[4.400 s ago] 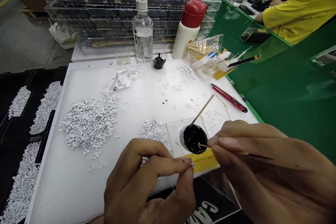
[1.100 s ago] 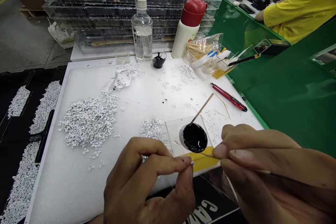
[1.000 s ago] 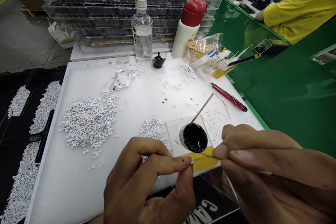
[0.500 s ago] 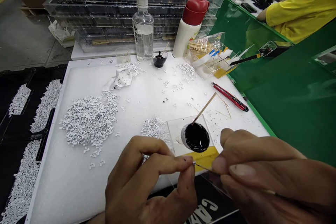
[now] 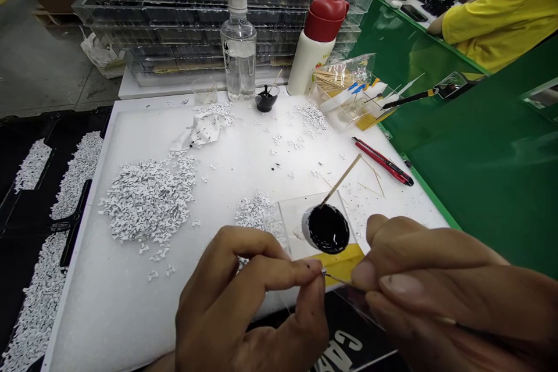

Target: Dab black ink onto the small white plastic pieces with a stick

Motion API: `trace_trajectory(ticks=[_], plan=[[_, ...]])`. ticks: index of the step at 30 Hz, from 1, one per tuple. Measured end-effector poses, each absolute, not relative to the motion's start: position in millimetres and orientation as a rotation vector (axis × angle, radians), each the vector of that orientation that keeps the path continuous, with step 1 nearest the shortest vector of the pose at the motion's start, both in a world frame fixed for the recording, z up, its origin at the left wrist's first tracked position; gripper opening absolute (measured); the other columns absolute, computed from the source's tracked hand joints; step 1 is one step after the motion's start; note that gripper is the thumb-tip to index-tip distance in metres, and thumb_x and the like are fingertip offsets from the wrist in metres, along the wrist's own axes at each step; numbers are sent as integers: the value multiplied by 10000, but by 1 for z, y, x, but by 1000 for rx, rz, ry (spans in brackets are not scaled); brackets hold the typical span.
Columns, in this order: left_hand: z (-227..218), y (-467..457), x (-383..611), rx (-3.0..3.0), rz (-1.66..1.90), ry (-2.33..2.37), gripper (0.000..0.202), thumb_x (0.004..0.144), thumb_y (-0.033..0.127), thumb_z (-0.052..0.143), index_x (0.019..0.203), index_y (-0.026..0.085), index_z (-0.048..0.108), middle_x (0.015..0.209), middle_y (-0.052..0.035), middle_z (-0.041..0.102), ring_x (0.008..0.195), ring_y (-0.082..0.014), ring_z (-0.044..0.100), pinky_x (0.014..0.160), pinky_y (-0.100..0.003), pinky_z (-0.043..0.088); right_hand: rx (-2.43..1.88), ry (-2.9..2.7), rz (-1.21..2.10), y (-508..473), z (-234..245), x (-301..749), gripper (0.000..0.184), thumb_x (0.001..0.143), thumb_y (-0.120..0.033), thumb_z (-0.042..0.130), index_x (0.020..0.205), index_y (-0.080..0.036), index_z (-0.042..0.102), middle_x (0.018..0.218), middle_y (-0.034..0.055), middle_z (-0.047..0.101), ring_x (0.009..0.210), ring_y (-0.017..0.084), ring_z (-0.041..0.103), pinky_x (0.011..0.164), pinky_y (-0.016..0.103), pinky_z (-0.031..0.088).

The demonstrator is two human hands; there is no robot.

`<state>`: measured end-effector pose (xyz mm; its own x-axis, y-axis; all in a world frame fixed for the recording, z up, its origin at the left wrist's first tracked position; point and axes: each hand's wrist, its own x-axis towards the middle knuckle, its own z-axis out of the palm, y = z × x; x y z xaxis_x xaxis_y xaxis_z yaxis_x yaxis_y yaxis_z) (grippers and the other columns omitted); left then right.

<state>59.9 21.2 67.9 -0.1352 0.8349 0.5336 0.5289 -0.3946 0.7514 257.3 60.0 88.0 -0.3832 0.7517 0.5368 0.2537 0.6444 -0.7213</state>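
Observation:
Between thumb and index finger, my left hand pinches a tiny white piece. My right hand is closed round a thin wooden stick, whose dark fine tip touches or nearly touches that piece. Just beyond both hands stands a small cup of black paint with another wooden stick leaning in it. The cup rests on a clear plate with a yellow strip at its near edge. A small heap of white pieces lies behind my left hand, partly hidden by it.
A large pile of white pieces covers the left of the white table. A red utility knife lies at right. Behind stand a glass bottle, a red-capped flask and stacked trays. A person in a yellow sleeve sits beyond the green partition.
Both hands hold nearly the same pose, with the stick tip still at the tiny piece. The whole view has shifted very slightly.

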Motion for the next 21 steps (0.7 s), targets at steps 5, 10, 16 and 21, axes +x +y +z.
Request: trace_trajectory(ticks=[5, 10, 16, 21], plan=[[68, 22, 60, 1869, 1539, 1534, 165, 859, 18, 762, 890, 176, 729, 886, 32, 663, 778, -55, 665, 641, -163, 566, -827, -1930, 603, 58, 90, 251, 183, 971, -256, 776, 1143, -282, 719, 908, 19, 756, 633, 133, 703, 565, 286, 627], [66, 22, 61, 1868, 1548, 1550, 161, 861, 20, 764, 878, 176, 729, 892, 31, 666, 784, -55, 671, 635, -163, 562, -843, -1910, 579, 57, 90, 250, 187, 948, -235, 799, 1117, -273, 729, 873, 25, 754, 607, 144, 696, 542, 299, 621], [66, 20, 62, 1845, 1553, 1565, 156, 864, 28, 765, 878, 181, 738, 881, 20, 663, 762, -71, 676, 608, -186, 564, -846, -1928, 598, 57, 88, 251, 195, 977, -262, 760, 1167, -295, 724, 863, 36, 751, 601, 158, 691, 547, 321, 629], [67, 20, 59, 1881, 1533, 1561, 161, 862, 35, 766, 894, 191, 745, 878, 15, 674, 739, -84, 685, 596, -194, 576, -844, -1900, 575, 59, 88, 249, 192, 951, -219, 793, 1120, -278, 725, 889, 26, 758, 612, 147, 698, 558, 306, 632]])
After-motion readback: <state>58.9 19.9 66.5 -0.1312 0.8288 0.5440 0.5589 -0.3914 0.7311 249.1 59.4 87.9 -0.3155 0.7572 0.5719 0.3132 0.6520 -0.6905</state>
